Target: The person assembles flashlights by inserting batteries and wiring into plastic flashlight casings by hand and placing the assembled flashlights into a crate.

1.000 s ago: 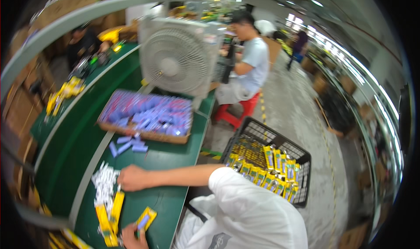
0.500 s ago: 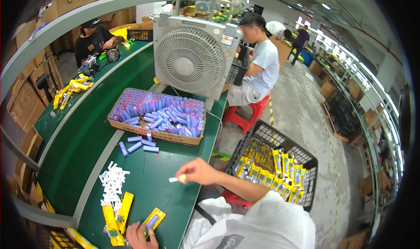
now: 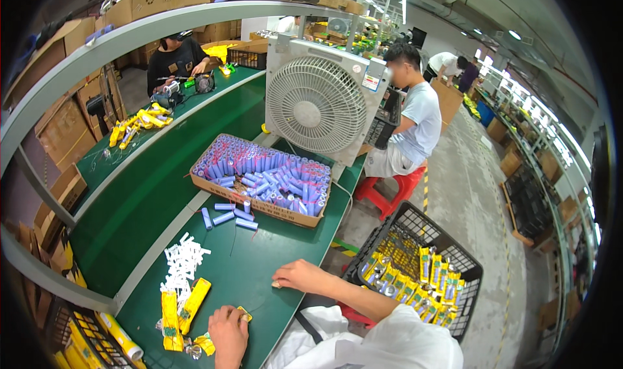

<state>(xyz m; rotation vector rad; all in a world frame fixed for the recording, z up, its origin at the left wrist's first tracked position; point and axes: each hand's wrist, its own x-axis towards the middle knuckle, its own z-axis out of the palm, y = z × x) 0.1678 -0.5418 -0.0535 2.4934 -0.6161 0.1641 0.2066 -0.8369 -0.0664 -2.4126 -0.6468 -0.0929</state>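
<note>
My left hand [image 3: 228,330] lies curled over a small yellow housing [image 3: 244,314], whose corner shows past the fingers; the purple cell in it is hidden. A silver reflector [image 3: 193,351] sits beside that hand. My right hand [image 3: 302,277] is low at the table's right edge with its fingers drawn together; what they hold, if anything, cannot be made out. Left of my left hand lie two long yellow housings [image 3: 171,323] [image 3: 195,306], against a pile of small white tubes [image 3: 183,265].
A cardboard box [image 3: 272,211] full of purple cells stands farther back, several loose cells [image 3: 224,218] before it. Behind it is a box fan [image 3: 316,103]. A black crate [image 3: 477,291] with yellow pieces stands at right. Co-workers sit at the back left and beyond the fan.
My left hand has moved right, over the yellow housing. My right hand has come down to the table edge, and the white tube it held no longer shows. The whole view has shifted.
</note>
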